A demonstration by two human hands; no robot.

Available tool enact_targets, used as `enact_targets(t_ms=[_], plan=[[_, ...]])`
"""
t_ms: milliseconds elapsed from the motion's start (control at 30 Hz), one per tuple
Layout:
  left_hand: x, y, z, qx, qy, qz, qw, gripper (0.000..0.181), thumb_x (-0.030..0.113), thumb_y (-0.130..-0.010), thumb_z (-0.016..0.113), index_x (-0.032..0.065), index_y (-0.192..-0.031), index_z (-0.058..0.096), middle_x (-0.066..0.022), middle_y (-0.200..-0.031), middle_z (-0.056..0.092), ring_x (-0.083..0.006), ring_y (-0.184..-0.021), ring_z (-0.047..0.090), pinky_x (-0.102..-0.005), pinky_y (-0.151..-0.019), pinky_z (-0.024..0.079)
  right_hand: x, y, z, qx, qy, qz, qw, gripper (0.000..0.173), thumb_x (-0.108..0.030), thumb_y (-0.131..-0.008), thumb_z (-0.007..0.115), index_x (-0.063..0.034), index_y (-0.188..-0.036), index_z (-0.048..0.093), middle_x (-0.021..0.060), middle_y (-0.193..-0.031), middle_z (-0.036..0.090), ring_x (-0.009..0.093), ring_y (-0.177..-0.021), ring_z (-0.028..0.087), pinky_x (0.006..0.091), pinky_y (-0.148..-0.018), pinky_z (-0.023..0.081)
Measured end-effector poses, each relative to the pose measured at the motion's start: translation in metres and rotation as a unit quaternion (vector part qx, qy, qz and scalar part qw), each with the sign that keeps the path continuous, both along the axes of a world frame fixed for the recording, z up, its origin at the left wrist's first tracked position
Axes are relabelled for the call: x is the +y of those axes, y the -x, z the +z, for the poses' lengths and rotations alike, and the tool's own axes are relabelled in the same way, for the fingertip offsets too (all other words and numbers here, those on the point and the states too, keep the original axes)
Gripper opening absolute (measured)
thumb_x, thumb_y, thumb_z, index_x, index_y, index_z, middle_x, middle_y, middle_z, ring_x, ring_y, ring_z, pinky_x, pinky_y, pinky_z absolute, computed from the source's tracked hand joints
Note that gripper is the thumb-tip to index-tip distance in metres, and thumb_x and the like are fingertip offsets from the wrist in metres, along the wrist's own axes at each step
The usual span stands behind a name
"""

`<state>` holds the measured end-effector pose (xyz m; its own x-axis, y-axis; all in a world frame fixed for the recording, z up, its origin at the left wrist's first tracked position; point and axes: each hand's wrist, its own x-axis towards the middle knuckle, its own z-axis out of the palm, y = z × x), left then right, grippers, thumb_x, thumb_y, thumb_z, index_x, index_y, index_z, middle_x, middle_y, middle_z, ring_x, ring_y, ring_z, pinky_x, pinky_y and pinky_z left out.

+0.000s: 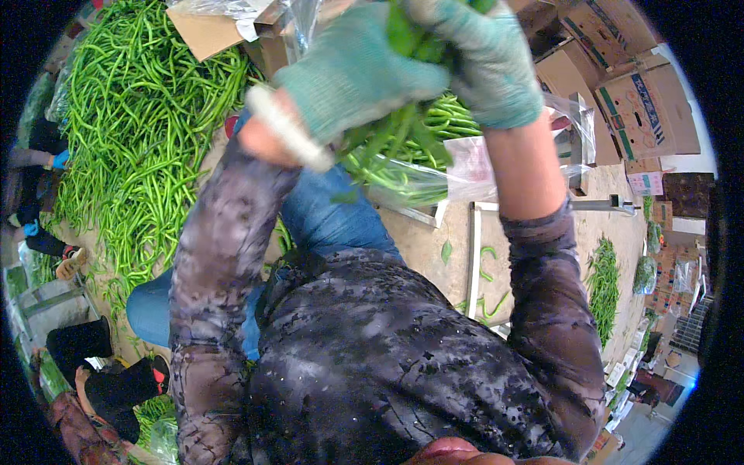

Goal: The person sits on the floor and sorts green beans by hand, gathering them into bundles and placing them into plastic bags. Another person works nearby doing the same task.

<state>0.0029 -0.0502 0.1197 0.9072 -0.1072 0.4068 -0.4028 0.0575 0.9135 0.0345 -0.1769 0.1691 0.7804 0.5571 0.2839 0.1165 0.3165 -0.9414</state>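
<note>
My left hand (363, 72), in a green and white knit glove with a white band at the wrist, is raised at the top centre. My right hand (494, 67), gloved alike, is close beside it. Between them they grip a bunch of green leaves (407, 35), blurred and partly cut off by the frame's top edge. More leaves hang below my left hand. Under the hands, long green peppers (453, 119) lie in a clear plastic bag (407, 180) with a printed patch, at a metal frame (427, 216).
A large heap of long green peppers (145, 116) spreads at the left. Co-workers sit beyond it, one with a blue-gloved hand (60, 160). Cardboard boxes (648, 113) stand at the upper right. Another white metal frame (474, 261) and a smaller pepper pile (604, 290) are on the floor.
</note>
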Motion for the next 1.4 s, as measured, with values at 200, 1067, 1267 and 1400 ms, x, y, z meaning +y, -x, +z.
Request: enact_targets(t_ms=[200,1067,1267,1400], plan=[[-0.050,-0.057,-0.027,0.071,0.016,-0.157,0.985,0.049,0.024,-0.073,0.080,0.0057,-0.113,0.058,-0.0031,-0.099,0.064,-0.0125,-0.088,0.060,-0.0292,-0.079,0.051,-0.047,-0.052,-0.009,-0.012,0.016,-0.085,0.996,0.032,-0.009,-0.078,0.075,-0.0037,-0.106,0.061,0.0011,-0.091,0.064,0.012,-0.077,0.061,0.0269,-0.071,0.052],[-0.115,0.031,-0.158,0.063,-0.184,-0.376,0.906,0.045,0.029,-0.087,0.060,0.0040,-0.124,0.050,-0.0191,-0.117,0.057,-0.0347,-0.099,0.060,-0.0410,-0.085,0.049,-0.125,-0.109,-0.018,-0.032,-0.048,-0.244,0.968,0.013,-0.014,-0.085,0.068,-0.0053,-0.092,0.061,0.0043,-0.074,0.064,0.015,-0.059,0.060,0.0281,-0.052,0.051],[-0.158,-0.051,-0.151,-0.004,-0.424,-0.015,0.906,0.107,0.065,-0.064,0.071,-0.0026,-0.137,0.033,-0.0221,-0.119,0.057,-0.0395,-0.116,0.051,-0.0547,-0.107,0.025,-0.098,-0.110,0.004,-0.308,0.120,-0.233,0.915,0.029,-0.013,-0.077,0.077,-0.0052,-0.099,0.060,-0.0016,-0.091,0.060,0.009,-0.082,0.055,0.0273,-0.074,0.046],[-0.168,-0.048,-0.177,0.157,-0.276,-0.203,0.926,0.089,0.058,-0.064,0.076,-0.0012,-0.124,0.049,-0.0173,-0.112,0.061,-0.0353,-0.106,0.057,-0.0471,-0.102,0.033,-0.084,-0.119,-0.016,-0.373,0.212,-0.141,0.892,0.059,-0.001,-0.073,0.074,-0.0023,-0.127,0.051,0.0016,-0.106,0.061,0.010,-0.092,0.055,0.0270,-0.084,0.045]])
